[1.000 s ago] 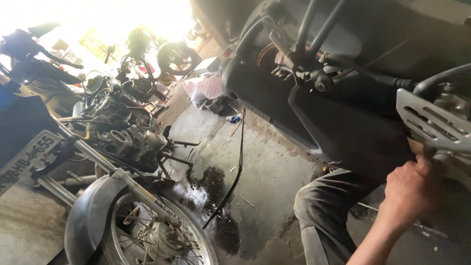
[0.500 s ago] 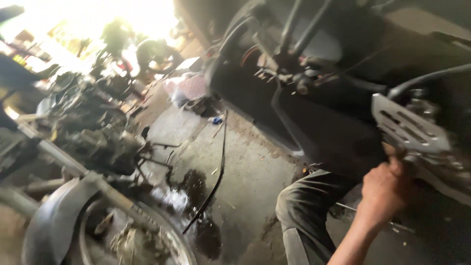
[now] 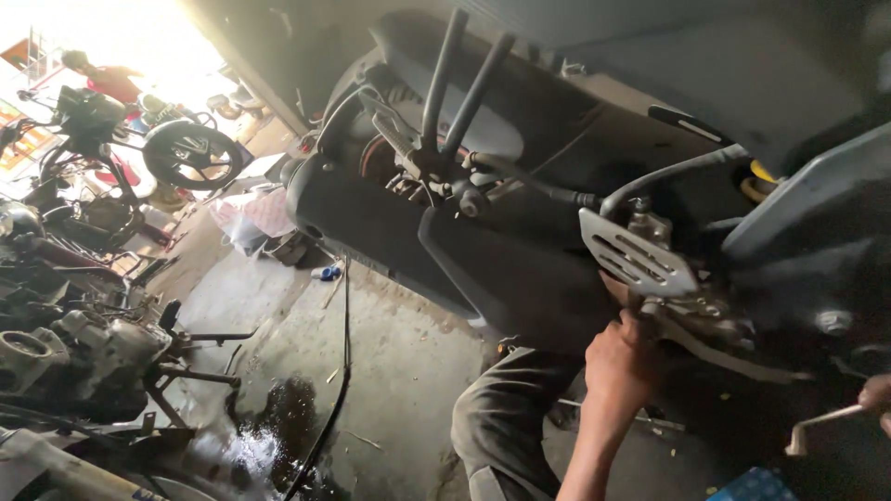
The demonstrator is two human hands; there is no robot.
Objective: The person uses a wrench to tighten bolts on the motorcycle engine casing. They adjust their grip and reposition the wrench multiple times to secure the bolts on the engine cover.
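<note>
Footrest bracket [image 3: 637,258] (silver, slotted) hides the left hand [image 3: 620,362] fingers' grip; right hand [image 3: 878,393] clasps a wrench [image 3: 817,427].

A dark oil puddle [image 3: 278,417] and a black hose [image 3: 339,390] are seen on the concrete floor [image 3: 399,371]; parked motorbikes [image 3: 102,158] are crowded at the left.

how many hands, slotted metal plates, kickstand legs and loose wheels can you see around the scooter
hands: 2, the left hand under the scooter and the right hand at the frame's edge on a metal tool
slotted metal plate: 1
kickstand legs: 2
loose wheel: 1
total: 6
</note>
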